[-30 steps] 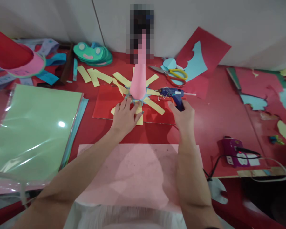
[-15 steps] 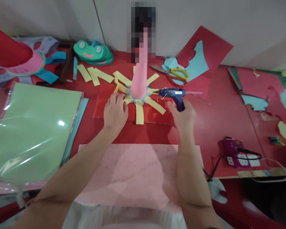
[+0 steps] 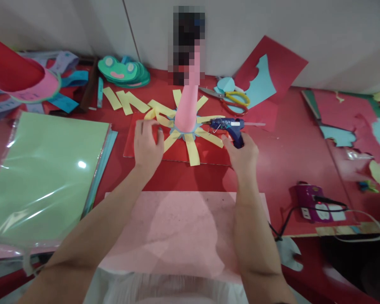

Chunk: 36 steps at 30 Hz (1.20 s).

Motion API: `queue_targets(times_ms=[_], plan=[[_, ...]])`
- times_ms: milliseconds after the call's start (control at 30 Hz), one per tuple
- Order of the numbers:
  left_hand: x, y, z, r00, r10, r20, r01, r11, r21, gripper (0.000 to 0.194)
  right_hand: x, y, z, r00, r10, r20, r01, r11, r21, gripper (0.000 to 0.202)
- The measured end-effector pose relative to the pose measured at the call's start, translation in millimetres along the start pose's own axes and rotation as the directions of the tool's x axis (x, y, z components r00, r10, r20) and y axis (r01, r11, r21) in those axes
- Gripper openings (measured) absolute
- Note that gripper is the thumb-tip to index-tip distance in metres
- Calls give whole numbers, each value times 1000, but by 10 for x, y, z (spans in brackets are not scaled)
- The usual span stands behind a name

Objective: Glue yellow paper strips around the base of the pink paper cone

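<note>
A pink paper cone (image 3: pixel 188 107) stands on a scalloped blue base, with yellow strips (image 3: pixel 193 150) spreading out around it over a red sheet (image 3: pixel 177 158). My left hand (image 3: pixel 148 142) is at the left of the cone, its fingers curled round a bent yellow strip (image 3: pixel 150 114). In my right hand (image 3: pixel 243 152) is a blue glue gun (image 3: pixel 229 124), with its nozzle pointing left close to the base and a clear glue stick out of its back.
Scissors (image 3: pixel 236 99) and cut blue paper lie behind the glue gun. Loose yellow strips (image 3: pixel 112 98) and green frog faces (image 3: pixel 123 71) are at the back left. Wrapped green paper (image 3: pixel 53 173) lies at left, a purple power socket (image 3: pixel 313 202) at right, a pink sheet (image 3: pixel 177 228) in front.
The cone and its strips have turned, and the cone's tip leans further right. My left hand has moved slightly left with the bent strip. My right hand has hardly moved.
</note>
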<state>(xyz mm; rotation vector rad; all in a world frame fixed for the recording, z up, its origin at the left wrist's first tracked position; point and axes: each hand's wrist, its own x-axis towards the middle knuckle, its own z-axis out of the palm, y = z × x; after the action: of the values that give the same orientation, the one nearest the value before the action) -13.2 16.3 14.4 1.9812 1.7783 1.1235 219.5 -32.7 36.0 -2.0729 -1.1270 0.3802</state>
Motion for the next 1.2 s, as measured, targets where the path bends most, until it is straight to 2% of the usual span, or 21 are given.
queue_targets(times_ms=[133, 200, 300, 367, 433, 500, 567, 700, 733, 833, 933, 1100, 1200], plan=[[132, -234, 15, 980, -130, -150, 118, 989, -91, 19, 0, -14, -1, 1000, 19, 6, -19, 999, 37, 31], [184, -362, 54, 966, -207, -154, 179, 967, -179, 19, -1, -19, -2, 1000, 27, 13, -28, 998, 49, 30], [224, -452, 108, 963, -263, -61, 220, 896, -387, 14, -1, -22, -3, 999, 32, 29, -34, 998, 55, 31], [225, -413, 115, 969, -246, 22, 225, 841, -491, 18, 0, -22, -3, 999, 33, 42, -35, 998, 60, 31], [212, -324, 101, 976, -201, 89, 218, 826, -520, 26, 1, -22, -3, 998, 33, 54, -36, 997, 70, 31], [199, -244, 84, 983, -138, 122, 180, 860, -477, 32, 1, -24, -4, 998, 39, 55, -43, 996, 76, 32], [197, -223, 76, 991, -77, 109, 115, 904, -412, 33, -1, -27, -5, 997, 47, 54, -51, 996, 77, 32], [235, -346, 73, 999, 6, -50, -21, 954, -298, 36, -4, -30, -7, 997, 48, 61, -53, 995, 80, 30], [246, -382, 70, 998, 17, -53, -30, 971, -239, 37, -5, -29, -7, 997, 47, 62, -52, 995, 80, 30], [263, -438, 67, 998, 51, 24, -49, 997, -62, 39, -6, -27, -4, 997, 46, 60, -51, 995, 81, 30], [258, -426, 84, 990, 88, 109, -91, 996, 26, 34, -6, -26, 3, 997, 45, 60, -49, 995, 83, 32], [250, -369, 104, 994, 56, 93, -65, 992, 105, 23, -1, -14, 18, 997, 30, 66, -35, 996, 77, 32], [243, -337, 106, 993, 41, 107, -57, 987, 151, 24, 3, -6, 24, 998, 36, 60, -40, 997, 73, 32]])
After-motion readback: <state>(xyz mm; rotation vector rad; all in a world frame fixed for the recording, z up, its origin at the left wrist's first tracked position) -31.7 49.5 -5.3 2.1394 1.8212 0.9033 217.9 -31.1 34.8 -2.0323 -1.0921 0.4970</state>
